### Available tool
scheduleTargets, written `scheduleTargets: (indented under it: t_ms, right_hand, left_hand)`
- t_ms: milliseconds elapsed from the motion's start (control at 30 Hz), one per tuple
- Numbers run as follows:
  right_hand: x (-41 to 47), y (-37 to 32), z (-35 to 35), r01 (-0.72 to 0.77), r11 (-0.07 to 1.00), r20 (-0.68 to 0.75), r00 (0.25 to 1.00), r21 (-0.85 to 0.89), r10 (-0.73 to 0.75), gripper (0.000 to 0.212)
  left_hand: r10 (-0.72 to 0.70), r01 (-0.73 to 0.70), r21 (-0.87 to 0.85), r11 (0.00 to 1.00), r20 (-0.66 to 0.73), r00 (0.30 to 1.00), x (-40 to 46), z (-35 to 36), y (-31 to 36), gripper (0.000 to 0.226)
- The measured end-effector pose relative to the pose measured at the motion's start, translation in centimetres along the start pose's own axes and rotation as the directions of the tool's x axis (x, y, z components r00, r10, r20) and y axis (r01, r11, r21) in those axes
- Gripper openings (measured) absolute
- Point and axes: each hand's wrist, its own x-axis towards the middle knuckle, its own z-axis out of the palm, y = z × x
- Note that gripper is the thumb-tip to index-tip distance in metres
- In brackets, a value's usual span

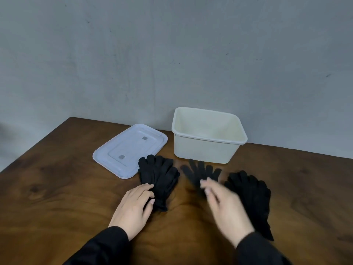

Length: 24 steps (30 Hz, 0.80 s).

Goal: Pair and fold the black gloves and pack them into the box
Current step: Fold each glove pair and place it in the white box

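A cream plastic box (206,150) stands open at the back of the wooden table, and I see nothing inside it. Black gloves lie in front of it in three places. My left hand (133,205) rests with fingers and thumb on the lower left edge of the left glove stack (160,176). The fingertips of my right hand (223,205), which is blurred by motion, pinch a single spread glove (200,172) in the middle. This glove is blurred too. Another pile of gloves (252,196) lies to the right, partly behind my right hand.
The box's pale lid (122,150) lies flat to the left of the box, touching the left glove stack. A grey wall rises directly behind the box. The table's left edge runs diagonally at far left. Bare wood (57,188) lies on both sides of the gloves.
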Motion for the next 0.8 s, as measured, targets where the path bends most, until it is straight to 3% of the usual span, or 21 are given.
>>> scheduleTargets:
  t_ms: [100, 233, 367, 467, 533, 600, 667, 733, 800]
  right_hand:
    - [-3.3, 3.9, 5.6, 0.038, 0.977, 0.206, 0.978, -0.209, 0.006, 0.033]
    - [-4.7, 5.6, 7.4, 0.015, 0.967, 0.119, 0.993, -0.255, 0.016, 0.046]
    - [-4.8, 5.5, 7.2, 0.023, 0.975, 0.029, 0.999, -0.220, -0.017, 0.058]
    - [-5.1, 3.6, 5.8, -0.025, 0.999, -0.048, 0.999, -0.037, 0.024, 0.051]
    - [-4.9, 1.1, 4.5, -0.111, 0.971, -0.044, 0.991, 0.209, 0.123, 0.044]
    - [-3.8, -1.4, 3.9, -0.215, 0.820, 0.076, 0.975, 0.530, 0.207, 0.050]
    - [-2.9, -3.0, 3.8, -0.309, 0.587, 0.194, 0.948, 0.749, 0.251, 0.067]
    - [-2.2, -3.7, 3.5, -0.344, 0.510, 0.171, 0.919, 0.788, 0.355, 0.057]
    - [-1.8, -3.9, 2.3, -0.367, 0.544, 0.079, 0.874, 0.754, 0.479, 0.030]
  left_hand:
    - [-0.009, 0.009, -0.008, 1.000, 0.015, 1.000, 0.1, -0.1, 0.1, 0.029]
    - [-0.064, 0.066, -0.093, 0.993, 0.025, 0.998, 0.1, -0.5, 0.1, 0.027]
    - [-0.283, 0.261, -0.284, 0.923, -0.041, 0.958, 1.2, -1.6, 1.2, 0.022]
    - [-0.383, 0.343, -0.381, 0.859, -0.033, 0.923, 3.2, -3.0, 3.8, 0.015]
    - [-0.365, 0.325, -0.424, 0.845, -0.015, 0.931, 4.3, -3.5, 6.2, 0.012]
    - [-0.313, 0.286, -0.446, 0.848, 0.014, 0.950, 4.7, -3.3, 9.0, 0.010]
    - [-0.232, 0.245, -0.465, 0.850, 0.088, 0.969, 4.3, -2.5, 11.5, 0.013]
    - [-0.133, 0.205, -0.487, 0.849, 0.179, 0.975, 3.5, -1.4, 13.1, 0.024]
    - [-0.027, 0.137, -0.502, 0.854, 0.220, 0.975, 2.6, -0.6, 13.4, 0.031]
